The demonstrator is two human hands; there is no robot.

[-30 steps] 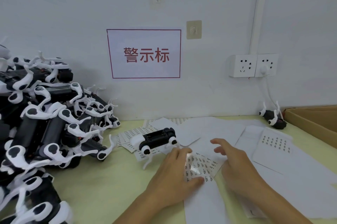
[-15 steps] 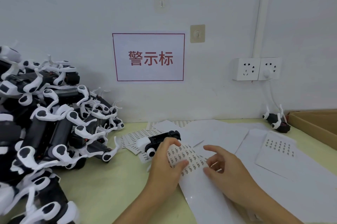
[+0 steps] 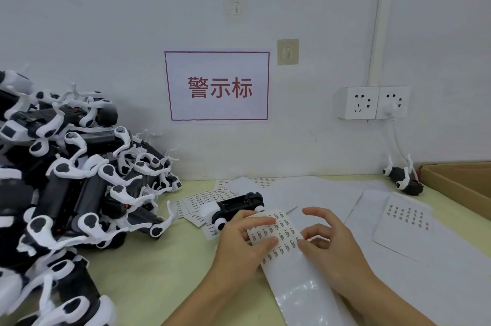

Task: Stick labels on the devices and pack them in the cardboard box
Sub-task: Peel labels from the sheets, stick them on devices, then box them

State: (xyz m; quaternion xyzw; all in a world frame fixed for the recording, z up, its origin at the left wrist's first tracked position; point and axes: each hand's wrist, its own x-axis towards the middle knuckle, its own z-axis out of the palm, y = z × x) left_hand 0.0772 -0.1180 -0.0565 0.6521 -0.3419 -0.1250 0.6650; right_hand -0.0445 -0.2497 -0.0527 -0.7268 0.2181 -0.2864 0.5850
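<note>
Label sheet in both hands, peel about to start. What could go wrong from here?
1. The left hand pinches the label sheet by its edge, the long glossy tail hanging loose; it may curl or slip while the right hand picks a label.
2. The labels are tiny and dense, so two could lift together.
3. The device lies loose just behind the sheet, with no hand on it; it may shift when pressed.

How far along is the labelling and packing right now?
Early on. Nothing packed shows in the visible corner of the cardboard box. In hand: the left hand grips the label sheet while the right hand picks at it. Left: one device just beyond, plus the pile.
</note>
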